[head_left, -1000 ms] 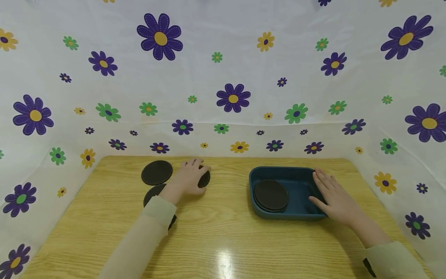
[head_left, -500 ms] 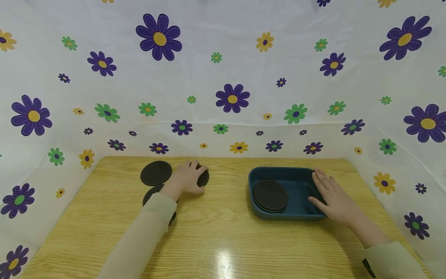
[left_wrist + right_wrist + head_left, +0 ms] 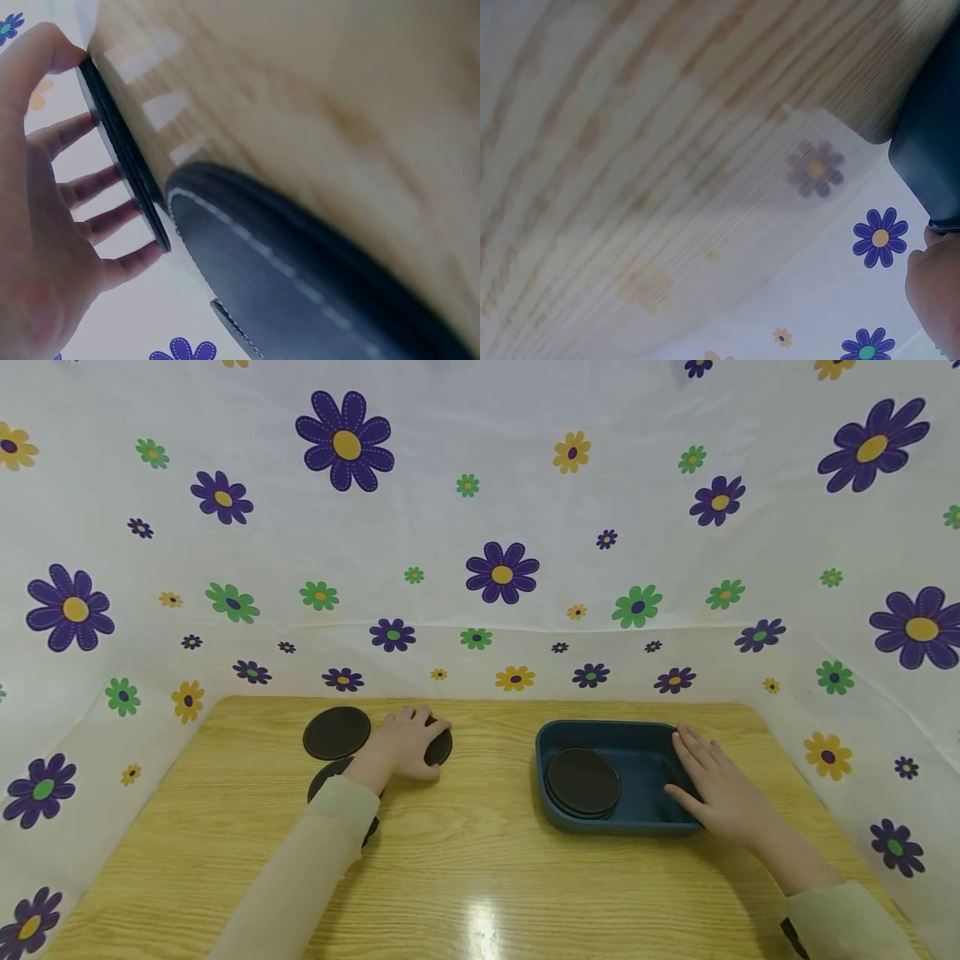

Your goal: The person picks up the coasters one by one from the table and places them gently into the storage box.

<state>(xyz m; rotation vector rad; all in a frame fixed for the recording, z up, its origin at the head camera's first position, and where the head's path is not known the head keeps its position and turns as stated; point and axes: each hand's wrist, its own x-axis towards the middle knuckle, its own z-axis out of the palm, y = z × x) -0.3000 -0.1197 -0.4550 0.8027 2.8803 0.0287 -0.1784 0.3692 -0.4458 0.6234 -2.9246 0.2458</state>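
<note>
**Black coaster (image 3: 439, 747) is sitting in the clasp of the left hand (image 3: 403, 745)**

We're watching the left hand clamping round that coaster's rim: the thumb (image 3: 45, 49) is pressing one side, four spread fingers (image 3: 112, 221) are curling onto the other. The coaster is lying level near the back edge of the table (image 3: 465, 852), left of the middle; whether its underside is touching the wood, we aren't able to tell.

Just left of it, we're seeing a second coaster (image 3: 337, 732) lying flat, while a third coaster (image 3: 327, 770) is showing partly past the left sleeve (image 3: 300, 868) and a dark edge (image 3: 371, 832) is peeking out nearer us. Pale stitching (image 3: 262, 259) is tracing the coaster closest to the left wrist camera.

Across to the right, well apart, we're finding the blue tub (image 3: 542, 781). The right hand (image 3: 716, 785) is resting on its right rim, fingers straight and close together, thumb standing apart. Inside, a stack of coasters (image 3: 583, 779) is occupying the left end. Beyond the table, a white flowered cloth (image 3: 420, 527) is hanging.
</note>
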